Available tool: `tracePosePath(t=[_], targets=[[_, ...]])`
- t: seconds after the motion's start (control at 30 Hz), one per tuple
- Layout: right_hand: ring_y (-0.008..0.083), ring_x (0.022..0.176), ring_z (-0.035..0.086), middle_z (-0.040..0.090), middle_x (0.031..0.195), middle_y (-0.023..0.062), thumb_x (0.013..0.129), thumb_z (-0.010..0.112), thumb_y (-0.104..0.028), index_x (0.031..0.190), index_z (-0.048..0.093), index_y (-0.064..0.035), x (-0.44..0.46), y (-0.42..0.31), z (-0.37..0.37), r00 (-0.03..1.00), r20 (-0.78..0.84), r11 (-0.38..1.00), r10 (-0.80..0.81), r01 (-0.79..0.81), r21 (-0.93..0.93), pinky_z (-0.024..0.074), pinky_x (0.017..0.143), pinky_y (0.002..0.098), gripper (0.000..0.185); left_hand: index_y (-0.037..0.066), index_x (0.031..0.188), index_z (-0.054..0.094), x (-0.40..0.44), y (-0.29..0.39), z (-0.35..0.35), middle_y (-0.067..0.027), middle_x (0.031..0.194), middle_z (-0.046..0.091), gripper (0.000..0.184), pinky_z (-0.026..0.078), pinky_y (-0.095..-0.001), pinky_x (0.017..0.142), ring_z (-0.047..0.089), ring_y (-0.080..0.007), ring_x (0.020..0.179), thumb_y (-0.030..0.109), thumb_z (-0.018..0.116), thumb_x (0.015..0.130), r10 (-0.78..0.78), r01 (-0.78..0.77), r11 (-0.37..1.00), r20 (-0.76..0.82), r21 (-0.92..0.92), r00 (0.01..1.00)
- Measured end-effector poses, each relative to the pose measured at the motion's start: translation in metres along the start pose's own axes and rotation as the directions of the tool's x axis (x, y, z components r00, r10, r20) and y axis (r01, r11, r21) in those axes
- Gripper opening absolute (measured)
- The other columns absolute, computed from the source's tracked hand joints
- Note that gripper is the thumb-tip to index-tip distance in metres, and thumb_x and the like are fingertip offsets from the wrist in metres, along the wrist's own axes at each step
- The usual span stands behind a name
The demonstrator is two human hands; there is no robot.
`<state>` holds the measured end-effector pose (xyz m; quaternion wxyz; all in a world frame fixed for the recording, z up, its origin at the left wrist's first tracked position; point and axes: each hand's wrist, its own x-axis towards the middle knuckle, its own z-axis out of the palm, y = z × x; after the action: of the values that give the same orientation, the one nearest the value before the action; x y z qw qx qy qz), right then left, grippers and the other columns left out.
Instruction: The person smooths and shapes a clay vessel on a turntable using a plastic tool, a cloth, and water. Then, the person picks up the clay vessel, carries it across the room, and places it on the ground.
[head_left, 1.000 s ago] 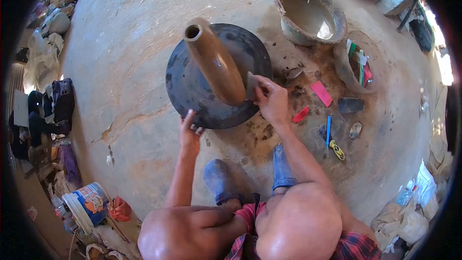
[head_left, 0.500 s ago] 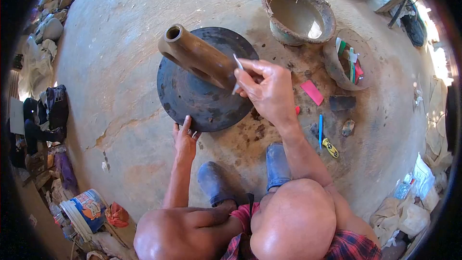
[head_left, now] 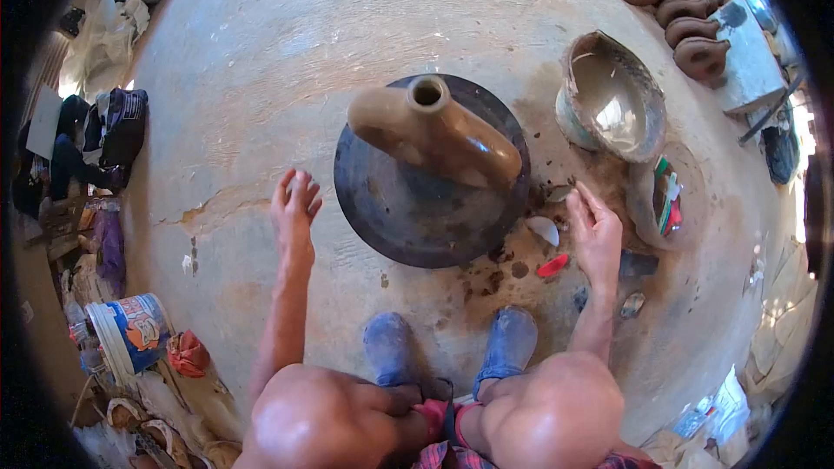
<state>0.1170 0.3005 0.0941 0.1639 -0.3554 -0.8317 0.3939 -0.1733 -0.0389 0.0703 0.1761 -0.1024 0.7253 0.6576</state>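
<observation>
A brown, wet-looking clay piece (head_left: 469,149) with a round open neck and a curved arm to the left stands on a dark round wheel (head_left: 391,221). My left hand (head_left: 294,213) is raised left of the wheel, touching nothing, its fingers apart and slightly curled. My right hand (head_left: 596,230) is right of the wheel, above the floor tools, fingers extended and nothing visible in them. A pale scraper (head_left: 544,230) lies on the floor between the wheel and my right hand, with a red piece (head_left: 552,266) just below it.
A basin of murky water (head_left: 612,108) stands at the right, above a bowl of tools (head_left: 647,208). Brown clay pots (head_left: 700,56) line the upper right near a pale block (head_left: 749,56). A bucket (head_left: 130,330) and dark bags (head_left: 120,130) are at the left.
My right hand has let go of the pale scraper and moved right, away from the clay. My left hand has come off the wheel's edge. The clay piece has turned with the wheel.
</observation>
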Motion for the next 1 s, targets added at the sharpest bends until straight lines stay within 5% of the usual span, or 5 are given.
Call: tracePosePath(t=[0.07, 0.2, 0.37, 0.83, 1.0], targets=[[0.0256, 0.114, 0.069, 0.067, 0.132, 0.0239, 0.101, 0.06, -0.062, 0.147, 0.056, 0.0038, 0.021, -0.029, 0.014, 0.943, 0.158, 0.845, 0.293, -0.333, 0.419, 0.0568, 0.094, 0.0375, 0.08, 0.011, 0.144, 0.051, 0.018, 0.026, 0.016, -0.0098, 0.133, 0.063, 0.06, 0.053, -0.0368, 0.095, 0.066, -0.0244, 0.115, 0.05, 0.064, 0.102, 0.029, -0.029, 0.999, 0.023, 0.015, 0.999], [0.0321, 0.119, 0.066, 0.062, 0.139, 0.0275, 0.092, 0.032, -0.091, 0.156, 0.042, 0.0035, 0.064, -0.057, 0.057, 0.827, 0.368, 0.701, 0.426, -0.559, 0.444, 0.0549, 0.098, 0.0478, 0.115, 0.013, 0.143, 0.057, 0.031, 0.072, 0.065, -0.0098, 0.134, 0.063, 0.071, 0.05, -0.037, 0.087, 0.064, -0.022, 0.106, 0.07, 0.055, 0.099, -0.289, 0.271, 0.957, 0.289, 0.104, 0.913], [0.0309, 0.122, 0.065, 0.064, 0.137, 0.0235, 0.085, 0.032, -0.097, 0.161, 0.034, 0.0008, 0.102, -0.093, 0.065, 0.626, 0.605, 0.546, 0.492, -0.763, 0.346, 0.0507, 0.102, 0.048, 0.124, 0.017, 0.139, 0.062, 0.055, 0.095, 0.101, -0.0101, 0.137, 0.06, 0.09, 0.045, -0.0478, 0.098, 0.056, -0.0296, 0.12, 0.09, 0.048, 0.086, -0.567, 0.486, 0.818, 0.292, 0.309, 0.77], [0.0279, 0.108, 0.069, 0.069, 0.123, 0.0177, 0.102, 0.06, -0.05, 0.13, 0.064, 0.0038, 0.099, -0.086, 0.094, 0.395, 0.494, 0.199, 0.774, -0.893, 0.404, 0.0552, 0.089, 0.0476, 0.06, 0.018, 0.116, 0.068, 0.062, 0.08, 0.116, -0.0058, 0.11, 0.071, 0.064, 0.042, -0.0476, 0.097, 0.06, -0.0254, 0.109, 0.076, 0.054, 0.093, -0.696, 0.643, 0.718, 0.297, 0.265, 0.654], [0.0272, 0.1, 0.072, 0.072, 0.117, 0.0167, 0.098, 0.067, -0.028, 0.12, 0.069, 0.0031, 0.101, -0.081, 0.095, 0.355, 0.547, 0.15, 0.758, -0.911, 0.383, 0.058, 0.086, 0.0427, 0.038, 0.013, 0.108, 0.065, 0.061, 0.083, 0.117, -0.0084, 0.098, 0.073, 0.046, 0.059, -0.0403, 0.08, 0.072, -0.0197, 0.088, 0.057, 0.062, 0.099, -0.657, 0.648, 0.747, 0.321, 0.152, 0.682]])
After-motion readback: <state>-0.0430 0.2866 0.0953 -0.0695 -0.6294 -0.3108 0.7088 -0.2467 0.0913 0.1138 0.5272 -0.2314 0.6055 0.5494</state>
